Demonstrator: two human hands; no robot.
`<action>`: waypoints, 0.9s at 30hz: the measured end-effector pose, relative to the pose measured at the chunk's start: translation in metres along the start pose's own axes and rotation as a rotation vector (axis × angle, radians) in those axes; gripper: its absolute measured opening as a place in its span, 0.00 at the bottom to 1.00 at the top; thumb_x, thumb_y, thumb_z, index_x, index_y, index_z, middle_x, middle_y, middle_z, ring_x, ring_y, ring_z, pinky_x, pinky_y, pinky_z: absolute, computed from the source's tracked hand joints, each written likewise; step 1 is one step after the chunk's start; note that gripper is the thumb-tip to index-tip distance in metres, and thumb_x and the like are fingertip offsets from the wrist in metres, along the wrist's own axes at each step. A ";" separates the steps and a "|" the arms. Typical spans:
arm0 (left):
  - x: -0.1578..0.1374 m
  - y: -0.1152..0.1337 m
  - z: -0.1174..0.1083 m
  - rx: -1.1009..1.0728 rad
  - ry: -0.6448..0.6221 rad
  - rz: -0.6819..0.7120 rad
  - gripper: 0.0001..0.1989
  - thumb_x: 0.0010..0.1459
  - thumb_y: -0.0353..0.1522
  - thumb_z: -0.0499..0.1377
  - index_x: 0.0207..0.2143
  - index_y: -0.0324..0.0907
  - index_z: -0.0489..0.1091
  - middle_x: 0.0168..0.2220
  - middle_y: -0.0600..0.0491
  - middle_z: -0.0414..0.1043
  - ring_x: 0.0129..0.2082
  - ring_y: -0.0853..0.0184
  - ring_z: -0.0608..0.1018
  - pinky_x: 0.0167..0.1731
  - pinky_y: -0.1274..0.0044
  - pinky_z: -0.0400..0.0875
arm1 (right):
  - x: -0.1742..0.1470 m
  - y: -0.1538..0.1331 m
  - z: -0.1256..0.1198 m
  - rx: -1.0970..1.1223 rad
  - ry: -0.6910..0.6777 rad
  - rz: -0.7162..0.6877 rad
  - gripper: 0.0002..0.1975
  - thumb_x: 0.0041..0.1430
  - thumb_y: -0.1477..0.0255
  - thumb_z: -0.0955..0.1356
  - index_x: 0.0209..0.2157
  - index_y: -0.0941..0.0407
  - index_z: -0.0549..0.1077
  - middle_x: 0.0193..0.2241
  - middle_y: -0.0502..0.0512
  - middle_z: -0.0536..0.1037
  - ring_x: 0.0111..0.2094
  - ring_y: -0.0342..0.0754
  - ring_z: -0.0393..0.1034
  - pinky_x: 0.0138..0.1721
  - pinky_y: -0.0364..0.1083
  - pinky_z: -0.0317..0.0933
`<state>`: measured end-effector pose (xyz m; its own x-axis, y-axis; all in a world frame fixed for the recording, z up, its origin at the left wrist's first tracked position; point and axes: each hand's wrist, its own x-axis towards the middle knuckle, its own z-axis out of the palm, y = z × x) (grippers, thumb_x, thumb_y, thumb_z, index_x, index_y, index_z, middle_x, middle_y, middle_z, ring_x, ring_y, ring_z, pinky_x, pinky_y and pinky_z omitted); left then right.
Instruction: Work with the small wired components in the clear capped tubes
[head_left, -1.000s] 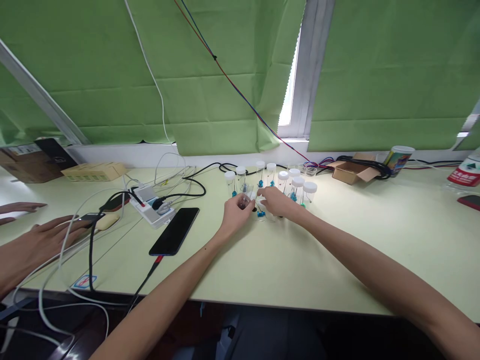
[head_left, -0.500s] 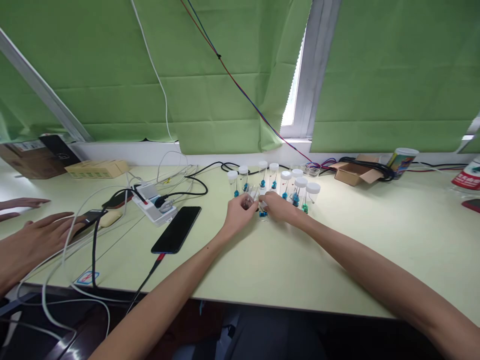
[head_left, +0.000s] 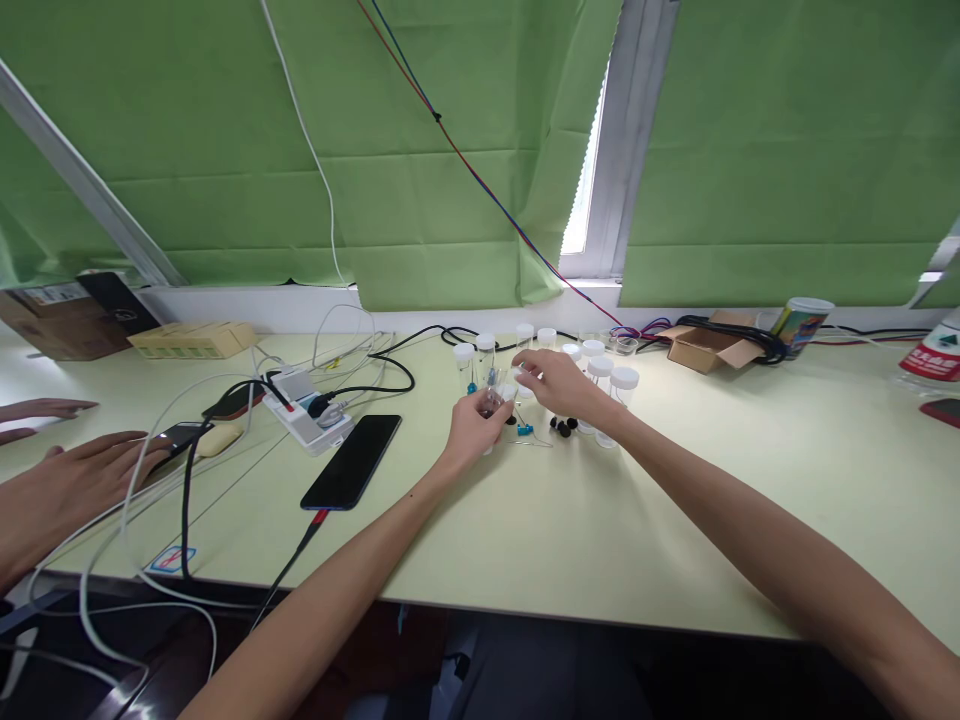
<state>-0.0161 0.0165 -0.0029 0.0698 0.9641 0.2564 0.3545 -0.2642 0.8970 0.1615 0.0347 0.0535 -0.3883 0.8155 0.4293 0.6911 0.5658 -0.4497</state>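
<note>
My left hand (head_left: 478, 425) is closed round a clear plastic vial (head_left: 493, 396), mostly hidden by the fingers. Just above and to its right, the fingers of my right hand (head_left: 551, 385) are pinched together, with a small white piece (head_left: 518, 372) at their tips; its kind is unclear. Behind and beside my hands stand several clear vials with white caps (head_left: 463, 352); blue parts show inside some. On the table below my right hand lie a small blue part (head_left: 525, 430) with a thin wire and several small black round pieces (head_left: 564, 427).
Left of my arm lie a phone (head_left: 352, 462) on a cable and a power strip (head_left: 309, 415) among loose cords. Another person's hand (head_left: 97, 465) rests at the far left. An open cardboard box (head_left: 705, 348), a printed can (head_left: 802, 325) and a bottle (head_left: 934, 355) stand right.
My right hand has lifted up and away from the table, uncovering the blue part and black pieces. The left hand stays almost in place round the vial.
</note>
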 end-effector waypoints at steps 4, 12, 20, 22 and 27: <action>-0.001 0.002 0.000 -0.002 -0.010 -0.013 0.14 0.54 0.42 0.60 0.26 0.43 0.64 0.14 0.61 0.62 0.13 0.73 0.64 0.18 0.78 0.59 | 0.001 -0.009 -0.015 0.172 0.051 0.106 0.11 0.66 0.70 0.62 0.46 0.56 0.73 0.36 0.55 0.79 0.35 0.46 0.72 0.40 0.45 0.62; -0.004 0.003 0.001 0.134 -0.045 0.068 0.12 0.54 0.40 0.59 0.24 0.43 0.64 0.16 0.60 0.61 0.17 0.72 0.64 0.20 0.78 0.58 | -0.002 -0.017 -0.019 0.231 -0.058 0.132 0.12 0.66 0.64 0.62 0.37 0.56 0.72 0.27 0.50 0.76 0.26 0.43 0.71 0.34 0.43 0.60; -0.004 0.001 0.003 0.153 -0.077 0.097 0.13 0.54 0.39 0.59 0.22 0.43 0.61 0.17 0.59 0.61 0.18 0.73 0.62 0.21 0.78 0.58 | -0.006 -0.018 -0.018 0.222 -0.142 0.085 0.16 0.68 0.58 0.60 0.36 0.55 0.70 0.19 0.45 0.69 0.23 0.43 0.67 0.31 0.43 0.56; -0.004 0.001 0.003 0.157 -0.081 0.106 0.14 0.54 0.39 0.58 0.22 0.43 0.60 0.18 0.59 0.60 0.19 0.73 0.62 0.22 0.77 0.57 | -0.006 -0.018 -0.018 0.213 -0.164 0.077 0.16 0.68 0.58 0.60 0.36 0.55 0.70 0.19 0.44 0.67 0.23 0.43 0.65 0.30 0.42 0.55; -0.006 0.005 0.002 0.189 -0.084 0.153 0.15 0.54 0.37 0.58 0.21 0.42 0.57 0.20 0.59 0.58 0.21 0.73 0.60 0.24 0.77 0.56 | -0.007 -0.021 -0.016 0.161 -0.159 0.066 0.17 0.66 0.57 0.62 0.29 0.54 0.64 0.21 0.44 0.62 0.24 0.42 0.59 0.28 0.42 0.49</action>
<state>-0.0129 0.0092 -0.0003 0.2103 0.9144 0.3460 0.5014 -0.4047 0.7647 0.1596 0.0156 0.0726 -0.4457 0.8530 0.2717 0.6168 0.5126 -0.5973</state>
